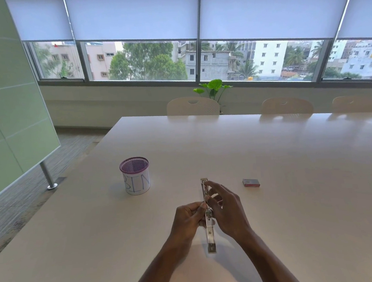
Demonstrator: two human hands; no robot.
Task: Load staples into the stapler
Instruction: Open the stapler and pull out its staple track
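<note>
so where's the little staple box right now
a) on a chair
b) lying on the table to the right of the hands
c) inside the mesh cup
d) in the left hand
b: the staple box lies on the table, right of both hands, untouched, while they hold the opened stapler.

A purple mesh cup [135, 175] wrapped in white paper lettered "BIN" stands on the pale surface [271, 167]. Three cream chairs [192, 105] line its far edge, a leafy potted plant [214, 88] behind them. Roller blinds [132, 13] half cover the windows. A green glass board [6, 99] leans at left.
</note>
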